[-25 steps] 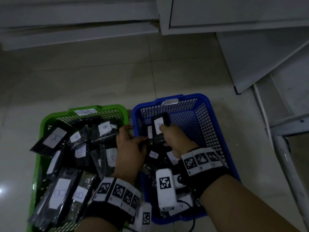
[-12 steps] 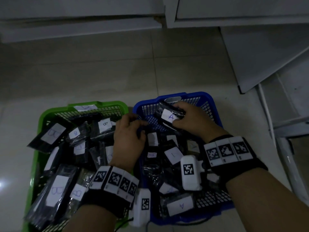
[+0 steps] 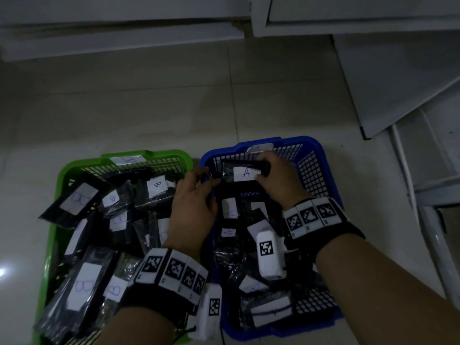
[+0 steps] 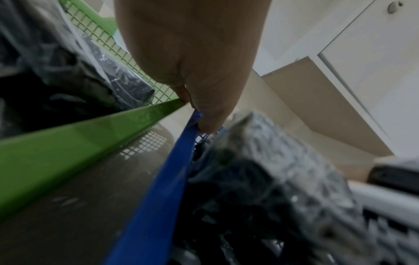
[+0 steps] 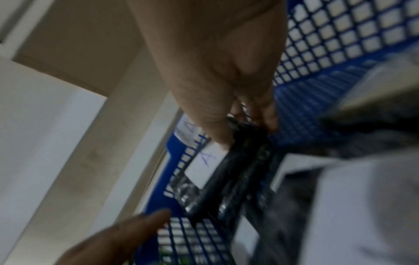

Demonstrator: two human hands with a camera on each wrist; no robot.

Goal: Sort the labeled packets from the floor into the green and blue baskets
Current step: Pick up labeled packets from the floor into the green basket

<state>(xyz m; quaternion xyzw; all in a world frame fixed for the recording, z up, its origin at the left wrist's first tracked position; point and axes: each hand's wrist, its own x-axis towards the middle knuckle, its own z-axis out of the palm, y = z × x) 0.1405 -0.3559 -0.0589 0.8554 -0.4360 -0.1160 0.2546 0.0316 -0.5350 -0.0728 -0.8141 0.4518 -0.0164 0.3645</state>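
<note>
A green basket [image 3: 64, 170] on the left holds several black packets labelled B [image 3: 156, 188]. Beside it, a blue basket [image 3: 323, 168] holds several packets labelled A [image 3: 228, 232]. My right hand [image 3: 261, 171] pinches one black packet with a white A label [image 3: 245, 172] by its right end, crosswise near the blue basket's far wall. In the right wrist view, thumb and fingers of the right hand [image 5: 247, 129] clamp that packet [image 5: 249, 161]. My left hand [image 3: 207, 185] lies over the gap between the baskets. Its fingertips [image 4: 204, 125] touch the blue rim [image 4: 158, 197] next to the green rim [image 4: 68, 147].
Pale floor tiles [image 3: 149, 100] stretch beyond the baskets to white cabinet fronts [image 3: 348, 13]. A white panel [image 3: 388, 78] leans at the right, with a white metal frame [image 3: 428, 195] below it, close to the blue basket's right side.
My right hand has carried the A packet from the middle of the blue basket to its far wall and turned it crosswise. The left hand has shifted slightly forward along the rim.
</note>
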